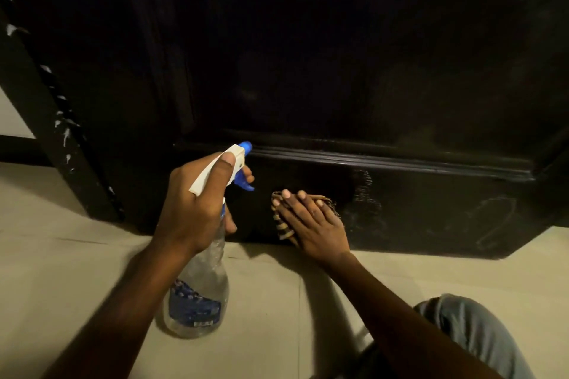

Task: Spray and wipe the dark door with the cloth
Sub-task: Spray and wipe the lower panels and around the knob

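Observation:
The dark door [354, 71] fills the upper view, its bottom rail [431, 209] reaching the floor. My left hand [197, 203] grips a clear spray bottle [200, 292] with a white and blue head, the nozzle aimed at the door and a finger on the blue trigger. My right hand [314, 221] lies flat on a striped brown cloth [281, 224], pressing it against the door's bottom rail. Pale smears show on the rail to the right of the cloth.
A black door frame [46, 120] with white paint flecks slants down at the left. Beige floor tiles [77, 255] lie below the door. My knee in blue jeans [474, 335] sits at the lower right.

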